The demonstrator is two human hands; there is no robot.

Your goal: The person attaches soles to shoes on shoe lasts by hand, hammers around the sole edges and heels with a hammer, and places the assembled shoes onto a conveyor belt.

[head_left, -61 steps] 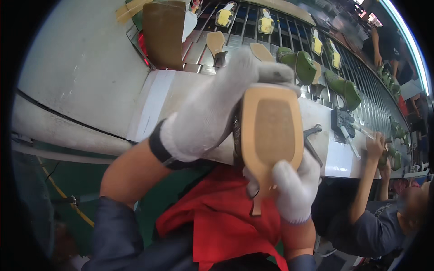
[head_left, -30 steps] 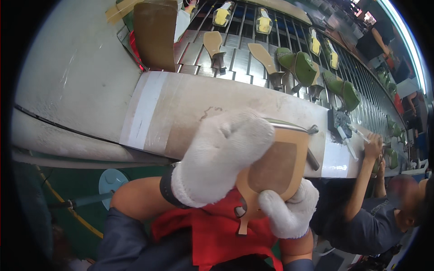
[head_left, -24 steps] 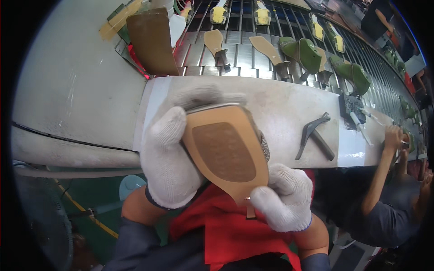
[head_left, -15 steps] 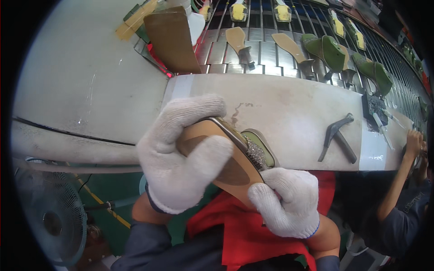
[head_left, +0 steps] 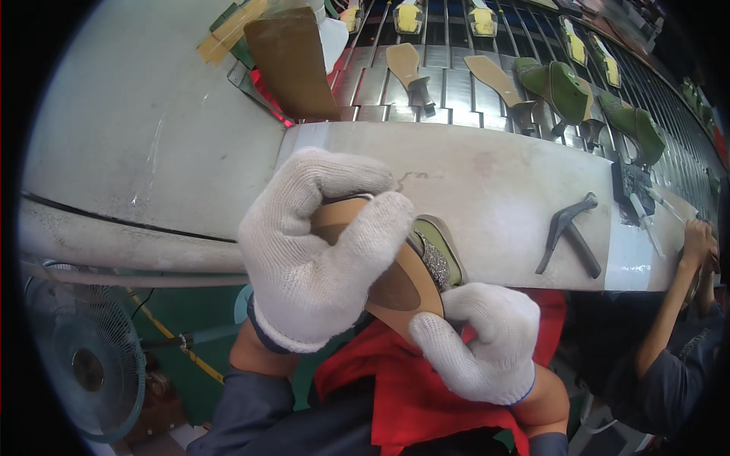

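Both my hands wear white knitted gloves and hold one shoe over the near edge of the worktable. Its tan sole, with a darker oval patch, faces up toward me. A glittery strap and a green last show on its far side. My left hand is closed round the upper left end, thumb across the sole and fingers over the far edge. My right hand pinches the lower right end between thumb and fingers. The shoe's ends are partly hidden by the gloves.
Lasting pincers lie on the worktable at the right, near a dark block with brushes. Beyond runs a slatted conveyor with soles, heels and green lasts. A co-worker's hand is at far right; a fan stands lower left.
My left thumb has shifted up and right across the sole, and its fingers have moved slightly right along the far edge. My right hand keeps its pinch, nearly in place.
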